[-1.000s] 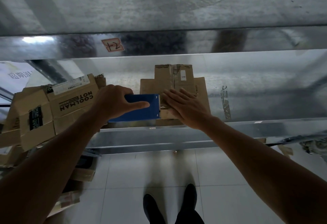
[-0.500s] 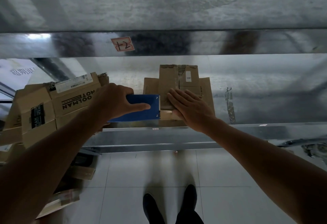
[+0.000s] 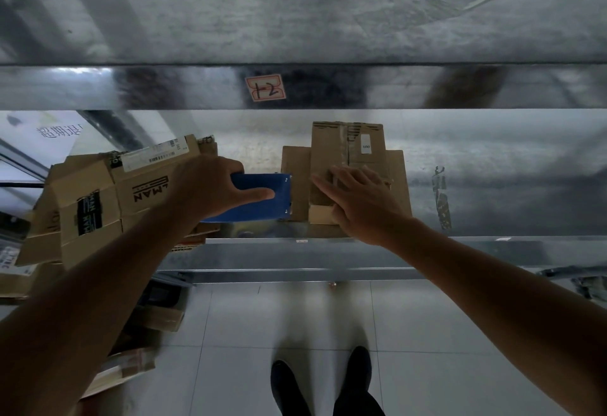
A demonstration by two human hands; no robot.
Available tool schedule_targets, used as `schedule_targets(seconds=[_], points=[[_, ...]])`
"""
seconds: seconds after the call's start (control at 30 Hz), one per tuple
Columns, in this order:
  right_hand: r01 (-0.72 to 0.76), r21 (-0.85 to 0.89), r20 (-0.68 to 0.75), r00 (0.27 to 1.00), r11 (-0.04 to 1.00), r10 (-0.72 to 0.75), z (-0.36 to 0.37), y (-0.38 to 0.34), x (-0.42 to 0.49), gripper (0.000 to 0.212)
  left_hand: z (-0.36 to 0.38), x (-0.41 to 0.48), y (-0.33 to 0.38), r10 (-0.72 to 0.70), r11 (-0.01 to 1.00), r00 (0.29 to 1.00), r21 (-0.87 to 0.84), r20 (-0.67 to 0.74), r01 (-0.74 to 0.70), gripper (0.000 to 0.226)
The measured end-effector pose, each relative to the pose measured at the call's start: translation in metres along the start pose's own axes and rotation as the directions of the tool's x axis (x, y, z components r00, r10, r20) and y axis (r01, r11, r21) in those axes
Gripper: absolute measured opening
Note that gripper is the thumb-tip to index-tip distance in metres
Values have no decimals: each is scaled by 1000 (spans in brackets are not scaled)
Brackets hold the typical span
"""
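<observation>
A flat blue rectangular box point(image 3: 262, 200) is gripped at its left end by the left hand point(image 3: 210, 185). The thumb is laid along the top face, while the fingers are curled over the far edge and are hidden from sight. The box is held low over the front of the grey sheet-metal shelf point(image 3: 492, 185), just beside a stack of flat brown cardboard parcels point(image 3: 348, 149). Whether its underside rests on the shelf cannot be told, and its left portion is covered by the hand. The right hand point(image 3: 364, 205) is laid flat on the stack with fingers straight, pointing away and to the left, and nothing is clasped by it; the stack's near right corner is hidden beneath the palm. Both forearms are stretched forward and are cut off by the edges of the view. To the left, brown printed cartons point(image 3: 138, 185) are piled askew, their lettering partly covered by the left wrist. A handwritten paper label point(image 3: 266, 87) is stuck to the beam above. Dark shoes point(image 3: 285, 386) are seen, blurred, on the pale tiled floor point(image 3: 295, 317).
</observation>
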State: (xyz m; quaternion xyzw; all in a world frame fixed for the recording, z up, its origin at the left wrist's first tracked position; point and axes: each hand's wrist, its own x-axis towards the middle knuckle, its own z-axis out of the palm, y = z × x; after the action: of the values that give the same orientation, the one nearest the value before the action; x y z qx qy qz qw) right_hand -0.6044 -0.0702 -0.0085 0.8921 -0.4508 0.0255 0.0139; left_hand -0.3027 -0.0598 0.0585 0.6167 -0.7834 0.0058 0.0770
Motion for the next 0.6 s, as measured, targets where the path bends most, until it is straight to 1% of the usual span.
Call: schedule_targets(seconds=[0.1, 0.2, 0.43, 0.5, 0.6], points=[[-41, -22, 22, 999, 999, 41, 0, -11, 6, 60, 2, 1, 0, 0, 1000, 1000, -10, 19, 0, 82], [-51, -34, 64, 997, 998, 53, 8, -16, 8, 58, 7, 3, 0, 2, 1000, 1000, 5, 28, -3, 83], [-80, -26, 27, 996, 996, 81, 17, -22, 6, 61, 18, 12, 11, -27, 997, 995, 76, 92, 20, 84], [-87, -25, 14, 996, 996, 87, 19, -23, 6, 62, 21, 15, 15, -43, 996, 994, 79, 97, 35, 87], [-84, -29, 13, 996, 996, 85, 22, -22, 6, 63, 26, 19, 24, -46, 993, 994, 116, 98, 35, 84]])
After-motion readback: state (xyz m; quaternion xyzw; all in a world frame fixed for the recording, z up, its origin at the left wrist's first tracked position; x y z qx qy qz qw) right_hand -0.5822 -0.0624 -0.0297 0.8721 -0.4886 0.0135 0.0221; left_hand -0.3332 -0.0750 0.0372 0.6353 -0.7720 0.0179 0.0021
